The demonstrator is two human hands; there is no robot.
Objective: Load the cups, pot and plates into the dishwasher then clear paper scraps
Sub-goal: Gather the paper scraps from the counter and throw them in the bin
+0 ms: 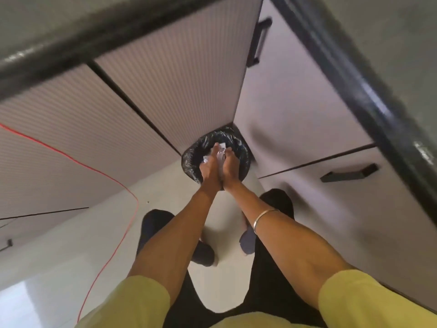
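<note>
Your two hands are pressed together over the bin (216,157), a small round one lined with a black bag, which stands on the floor (78,233) in the inner corner where the two runs of cabinets meet. Your left hand (209,165) and right hand (230,166) meet at the heels of the palms and cup a bunch of white paper scraps (218,153) between them, directly above the open mouth of the bin. The fingers (215,147) of the left hand reach forward, fairly straight, along the side of the paper; the fingers of the right hand curve round its other side. The picture is blurred there, so you cannot tell how tightly either hand grips, only that both are closed against the scraps.

A thin metal bangle (263,220) sits on your right forearm. Yellow sleeves (139,301) cover both upper arms. Your feet are on the pale floor just short of the bin. A red cable (113,247) trails across the floor to your left, along the ribbed cabinet fronts. Dark handles (348,173) show on the plain cabinet doors to your right, under the dark edge of the worktop (369,102).
</note>
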